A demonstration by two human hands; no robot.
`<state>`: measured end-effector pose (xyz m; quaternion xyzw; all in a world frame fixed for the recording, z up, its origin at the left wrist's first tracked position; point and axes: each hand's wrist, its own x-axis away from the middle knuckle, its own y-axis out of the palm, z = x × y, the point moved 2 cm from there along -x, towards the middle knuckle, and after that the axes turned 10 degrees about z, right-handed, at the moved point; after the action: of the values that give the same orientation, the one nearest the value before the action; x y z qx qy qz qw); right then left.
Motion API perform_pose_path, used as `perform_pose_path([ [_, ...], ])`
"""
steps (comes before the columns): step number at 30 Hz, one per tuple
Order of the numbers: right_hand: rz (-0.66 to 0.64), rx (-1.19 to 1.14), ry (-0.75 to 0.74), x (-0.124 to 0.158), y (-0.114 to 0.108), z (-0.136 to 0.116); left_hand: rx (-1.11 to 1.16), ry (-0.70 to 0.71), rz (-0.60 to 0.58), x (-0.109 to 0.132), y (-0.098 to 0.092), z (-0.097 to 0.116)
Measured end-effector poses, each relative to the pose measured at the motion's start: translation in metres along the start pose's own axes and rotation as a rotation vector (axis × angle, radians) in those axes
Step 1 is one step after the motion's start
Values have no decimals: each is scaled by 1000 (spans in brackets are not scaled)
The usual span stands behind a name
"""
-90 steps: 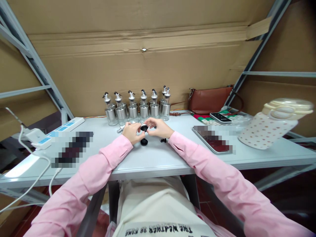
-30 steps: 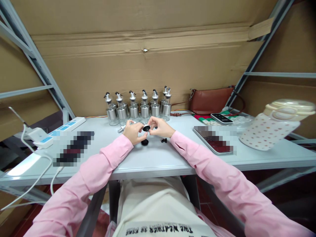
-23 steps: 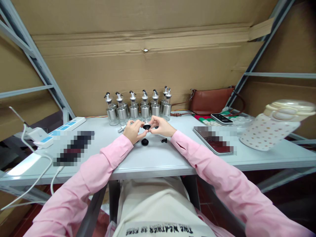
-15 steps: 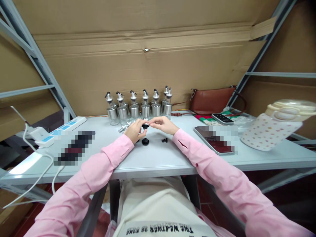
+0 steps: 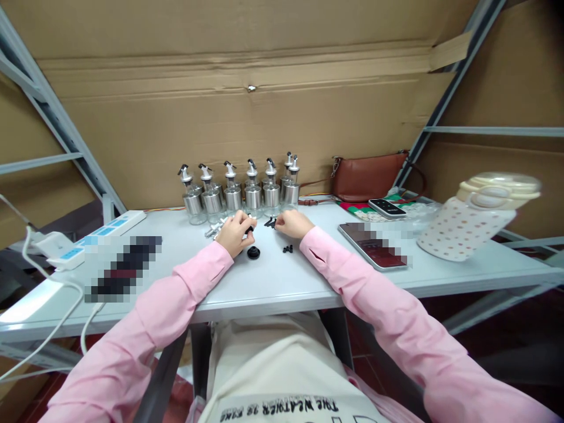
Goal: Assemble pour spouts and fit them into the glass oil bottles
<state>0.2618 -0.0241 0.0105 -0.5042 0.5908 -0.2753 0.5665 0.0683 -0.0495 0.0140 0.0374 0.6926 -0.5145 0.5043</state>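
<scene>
My left hand [image 5: 237,234] is closed around a small black part [image 5: 249,230], mostly covered by the fingers. Just in front of it a round black piece [image 5: 253,252] lies on the table. Silver spout pieces [image 5: 214,228] lie behind and left of that hand. My right hand [image 5: 292,224] has its fingertips pinched together at a small pile of thin black pieces [image 5: 270,222]; whether something is between the fingertips is too small to tell. Several tiny black pieces [image 5: 288,249] sit on the table in front of my right hand.
Several glass-and-steel bottles [image 5: 254,197] with pour spouts stand at the back. A brown bag [image 5: 368,178], a black remote-like device [image 5: 386,208], a phone [image 5: 374,245] and a dotted bottle [image 5: 462,229] are at the right. A power strip [image 5: 101,238] and a dark blurred item [image 5: 127,267] are left.
My right hand has moved away from the black part in my left hand, to the thin black pieces, now visible. My left hand still holds its part. The view has shifted slightly.
</scene>
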Motion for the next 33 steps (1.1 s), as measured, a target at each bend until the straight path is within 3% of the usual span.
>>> perform_pose_path([
  [7, -128, 43, 9, 1, 0, -4, -11, 74, 78, 1, 2, -1],
  [17, -116, 59, 96, 2, 0, 1, -23, 109, 94, 2, 1, 0],
  [23, -124, 61, 105, 3, 1, 0, 105, 147, 98, 2, 2, -3],
  [29, -11, 74, 206, 2, -10, 5, 208, 96, 151, 4, 3, -3],
  [33, -22, 73, 251, 0, -14, 16, 201, -12, 109, 6, 4, -6],
])
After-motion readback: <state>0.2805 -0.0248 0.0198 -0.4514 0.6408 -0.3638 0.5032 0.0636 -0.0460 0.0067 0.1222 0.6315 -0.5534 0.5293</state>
